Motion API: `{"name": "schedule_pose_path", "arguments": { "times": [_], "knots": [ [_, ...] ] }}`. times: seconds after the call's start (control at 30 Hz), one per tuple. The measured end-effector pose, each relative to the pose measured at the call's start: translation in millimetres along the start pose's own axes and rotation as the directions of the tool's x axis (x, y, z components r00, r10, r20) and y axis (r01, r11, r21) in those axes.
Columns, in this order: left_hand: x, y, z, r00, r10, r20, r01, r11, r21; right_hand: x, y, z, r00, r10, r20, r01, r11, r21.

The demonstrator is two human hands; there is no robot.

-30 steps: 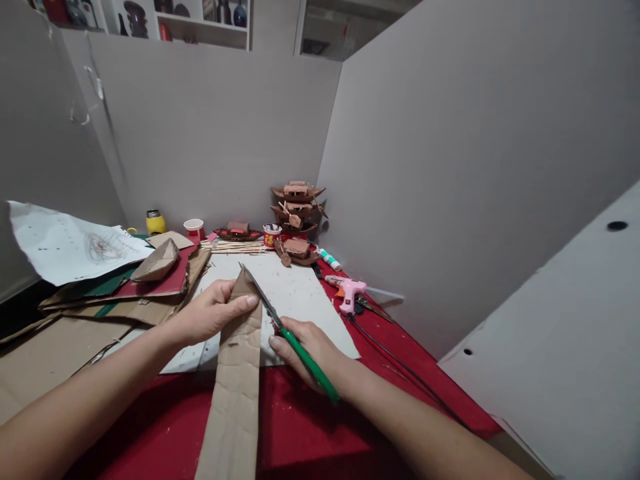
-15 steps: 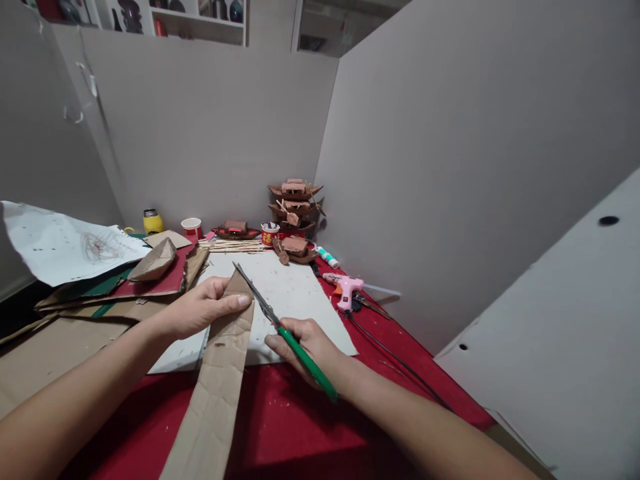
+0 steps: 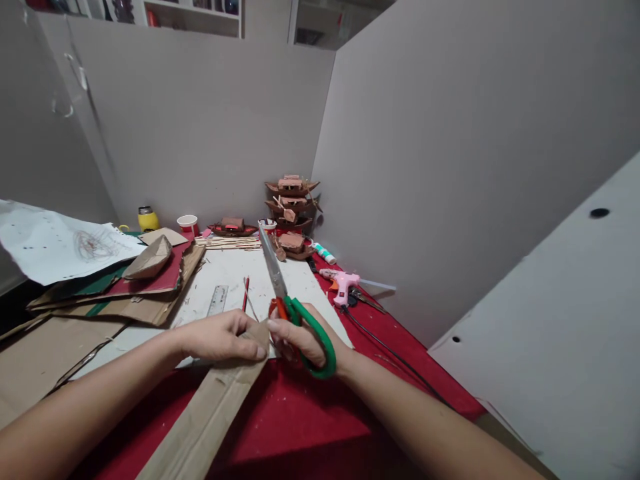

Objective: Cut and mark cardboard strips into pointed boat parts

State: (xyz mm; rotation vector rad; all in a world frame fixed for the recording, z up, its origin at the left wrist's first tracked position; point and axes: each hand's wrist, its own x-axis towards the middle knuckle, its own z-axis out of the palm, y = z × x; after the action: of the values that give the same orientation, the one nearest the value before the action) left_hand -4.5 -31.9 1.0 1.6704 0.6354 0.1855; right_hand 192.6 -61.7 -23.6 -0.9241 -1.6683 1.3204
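A long brown cardboard strip [image 3: 215,407] slants up from the bottom edge, its far end pinched in my left hand [image 3: 225,340]. My right hand [image 3: 305,340] grips a pair of scissors [image 3: 320,347] with green handles. The blades point up and away and look closed, apart from the cardboard. My right thumb and fingers are close against the tip of the strip; whether they pinch it, I cannot tell. Beyond my hands, a clear ruler [image 3: 217,300] and a red pencil [image 3: 246,293] lie on a white board [image 3: 310,300].
Several small brown model boats [image 3: 293,213] are stacked at the back, near thin sticks [image 3: 233,244]. A pink glue gun [image 3: 345,283] and its cord lie on the right of the red cloth [image 3: 300,427]. Cardboard sheets [image 3: 145,307] are piled at left. Grey panels [image 3: 215,120] surround the table.
The scissors have come off the strip's end and turned upward in my right hand. Both hands have lowered toward me with the strip, uncovering the ruler and pencil.
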Motion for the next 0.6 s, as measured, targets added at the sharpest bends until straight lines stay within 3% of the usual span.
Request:
{"name": "schedule_pose_path", "arguments": {
  "times": [0.17,0.33,0.43,0.53,0.6],
  "knots": [
    [5.1,-2.8,4.3,0.995,0.001,0.096,-0.006,0.999,0.049,-0.9,0.2,0.7,0.996,0.021,0.085,-0.018,0.999,-0.038],
    [3.4,-1.7,5.2,0.995,0.021,0.093,-0.027,0.998,0.065,1.3,2.6,-3.7,0.989,0.034,0.146,-0.025,0.997,-0.066],
    [5.4,-6.3,12.0,0.996,0.018,0.087,-0.025,0.997,0.076,0.1,-2.2,-2.3,0.979,-0.015,0.203,0.042,0.991,-0.128],
    [9.2,-9.8,14.0,0.999,0.028,0.026,-0.029,0.999,0.014,-1.1,-7.4,-5.9,0.979,-0.087,0.184,0.112,0.985,-0.131],
    [12.4,-11.0,7.9,0.992,0.051,-0.119,-0.055,0.998,-0.036,-0.3,-7.8,-13.0,0.989,-0.099,0.111,0.112,0.987,-0.114]
  ]
}}
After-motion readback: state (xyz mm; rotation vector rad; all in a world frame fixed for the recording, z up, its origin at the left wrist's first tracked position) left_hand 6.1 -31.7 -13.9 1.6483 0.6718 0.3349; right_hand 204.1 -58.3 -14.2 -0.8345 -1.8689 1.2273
